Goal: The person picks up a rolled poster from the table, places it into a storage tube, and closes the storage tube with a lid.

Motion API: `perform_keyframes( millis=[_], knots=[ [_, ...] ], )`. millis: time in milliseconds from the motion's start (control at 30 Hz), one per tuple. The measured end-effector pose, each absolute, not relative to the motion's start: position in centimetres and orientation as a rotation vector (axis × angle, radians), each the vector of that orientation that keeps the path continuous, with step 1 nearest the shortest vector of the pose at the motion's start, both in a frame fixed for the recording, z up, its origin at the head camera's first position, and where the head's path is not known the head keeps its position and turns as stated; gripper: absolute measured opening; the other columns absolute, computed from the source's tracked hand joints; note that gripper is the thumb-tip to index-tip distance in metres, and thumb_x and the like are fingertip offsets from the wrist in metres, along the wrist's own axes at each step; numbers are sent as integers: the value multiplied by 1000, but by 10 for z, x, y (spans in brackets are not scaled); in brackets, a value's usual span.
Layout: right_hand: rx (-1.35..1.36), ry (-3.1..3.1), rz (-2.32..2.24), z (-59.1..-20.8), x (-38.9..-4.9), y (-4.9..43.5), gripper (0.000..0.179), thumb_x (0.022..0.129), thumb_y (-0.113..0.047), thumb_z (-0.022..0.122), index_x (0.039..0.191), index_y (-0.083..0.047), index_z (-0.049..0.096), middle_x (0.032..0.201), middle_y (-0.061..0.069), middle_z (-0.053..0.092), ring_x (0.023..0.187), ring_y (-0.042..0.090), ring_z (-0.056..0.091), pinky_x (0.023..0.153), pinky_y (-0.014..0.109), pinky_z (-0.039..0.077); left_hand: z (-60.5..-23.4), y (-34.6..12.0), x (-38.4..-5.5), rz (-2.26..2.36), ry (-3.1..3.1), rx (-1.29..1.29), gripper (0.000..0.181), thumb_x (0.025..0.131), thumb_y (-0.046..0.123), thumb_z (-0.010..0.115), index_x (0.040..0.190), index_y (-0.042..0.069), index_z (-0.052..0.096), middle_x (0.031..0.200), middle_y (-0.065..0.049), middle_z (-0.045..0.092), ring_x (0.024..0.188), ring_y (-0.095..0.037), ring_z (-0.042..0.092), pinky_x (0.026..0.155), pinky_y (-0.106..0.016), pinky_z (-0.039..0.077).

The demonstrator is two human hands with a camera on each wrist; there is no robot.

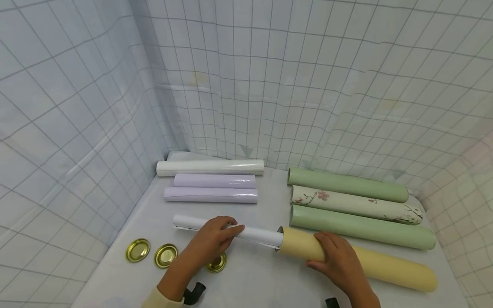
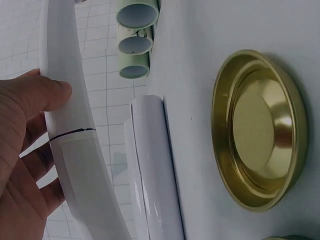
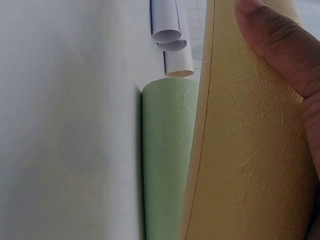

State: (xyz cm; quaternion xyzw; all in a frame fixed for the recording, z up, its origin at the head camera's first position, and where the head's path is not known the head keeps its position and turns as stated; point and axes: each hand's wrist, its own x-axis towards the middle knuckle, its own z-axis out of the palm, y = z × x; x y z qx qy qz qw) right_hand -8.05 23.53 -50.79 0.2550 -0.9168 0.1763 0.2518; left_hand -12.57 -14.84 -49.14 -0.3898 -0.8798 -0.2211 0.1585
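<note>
My left hand [image 1: 213, 239] grips a thin white paper roll [image 1: 258, 235], thumb on one side and fingers curled behind it in the left wrist view. The roll's right end sits inside the mouth of a yellow textured tube [image 1: 393, 267]. Around that tube, near its open left end, my right hand [image 1: 340, 263] holds with thumb and fingers spread across it. In the right wrist view the thumb [image 3: 280, 45] lies along the yellow surface. The inserted end of the white roll is hidden within the tube.
Behind the yellow tube lie two green tubes [image 1: 362, 226] and a flowered one [image 1: 354, 205]. Two lilac rolls [image 1: 212, 195] and a white roll [image 1: 209, 167] lie at the back left. Gold round lids [image 1: 138, 250] rest at the front left. Gridded cloth walls [image 1: 250, 85] enclose the table.
</note>
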Motion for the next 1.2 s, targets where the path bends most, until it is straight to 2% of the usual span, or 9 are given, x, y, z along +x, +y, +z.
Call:
perform_keyframes(
  millis=[233, 667, 1200],
  knots=[
    [704, -2502, 498, -510, -78, 234, 82, 48, -45, 94, 115, -8, 66, 112, 6, 66, 101, 25, 64, 82, 42, 50, -492, -134, -124, -637, -2505, -1154, 47, 80, 5, 83, 122, 20, 71, 114, -5, 65, 102, -22, 63, 87, -40, 55],
    [713, -2515, 506, -510, -77, 231, 80, 51, -47, 93, 116, -10, 65, 112, 3, 65, 100, 23, 64, 80, 43, 53, -491, -108, -126, -689, -2464, -1245, 38, 82, 7, 81, 118, 15, 71, 112, -3, 65, 102, -19, 64, 88, -35, 54],
    [712, -2539, 494, -508, -76, 227, 81, 51, -48, 95, 116, -10, 65, 111, 4, 65, 100, 24, 64, 79, 45, 54, -487, -86, -124, -658, -2433, -1314, 30, 86, 11, 79, 115, 16, 72, 111, -1, 66, 102, -17, 64, 89, -35, 53]
  ],
)
